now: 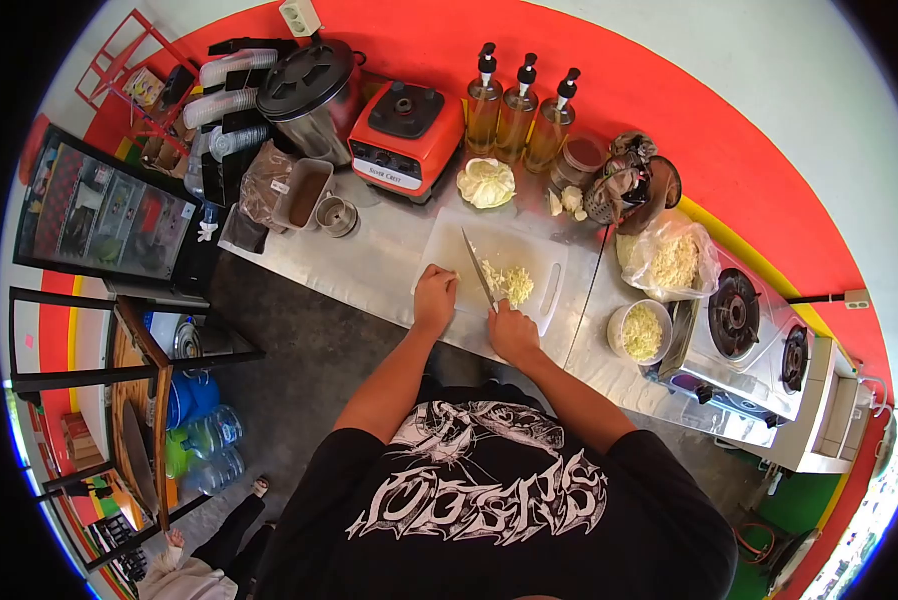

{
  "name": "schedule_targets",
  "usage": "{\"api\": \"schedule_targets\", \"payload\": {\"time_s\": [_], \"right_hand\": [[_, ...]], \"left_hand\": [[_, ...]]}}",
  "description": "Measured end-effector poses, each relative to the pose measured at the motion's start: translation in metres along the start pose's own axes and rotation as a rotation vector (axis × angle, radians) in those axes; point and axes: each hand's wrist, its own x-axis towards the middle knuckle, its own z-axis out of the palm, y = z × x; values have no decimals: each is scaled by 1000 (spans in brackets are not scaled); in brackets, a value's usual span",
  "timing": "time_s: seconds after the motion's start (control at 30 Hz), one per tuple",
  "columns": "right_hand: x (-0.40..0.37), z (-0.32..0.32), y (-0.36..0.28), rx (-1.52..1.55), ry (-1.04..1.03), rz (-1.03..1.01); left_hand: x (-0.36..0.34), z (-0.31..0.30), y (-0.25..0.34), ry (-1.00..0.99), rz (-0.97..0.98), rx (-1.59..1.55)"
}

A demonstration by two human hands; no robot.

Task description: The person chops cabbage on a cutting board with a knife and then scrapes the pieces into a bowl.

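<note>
Centrally, a white cutting board [519,245] lies on a metal counter [379,250], seen from above past the wearer's black T-shirt [479,500]. The right hand [512,332] is closed around the handle of a knife [477,262], whose blade slants forward and left across the board. Chopped pale pieces [514,284] lie on the board, mostly just right of the blade. The left hand [436,297] is at the board's left edge, fingers drawn narrowly together; I cannot tell whether they grip the small pale bit at their tips. Beyond the board sit a pale cabbage [487,183] and, farther left, a red blender base [407,140]. To the right, a bowl [617,345] of chopped pale-green food and a filled plastic bag [641,280] stand near a gas stove [735,312].
</note>
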Motion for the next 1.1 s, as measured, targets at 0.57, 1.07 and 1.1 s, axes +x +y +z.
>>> {"api": "schedule_targets", "payload": {"time_s": [0.57, 1.07, 1.1], "right_hand": [[-26, 0, 28, -174, -87, -252], [-23, -11, 12, -103, -101, -210], [-28, -6, 13, -95, -113, -180]], "left_hand": [[-37, 29, 30, 95, -58, -9], [-40, 30, 36, 134, -92, 25], [-40, 30, 37, 139, -101, 30]]}}
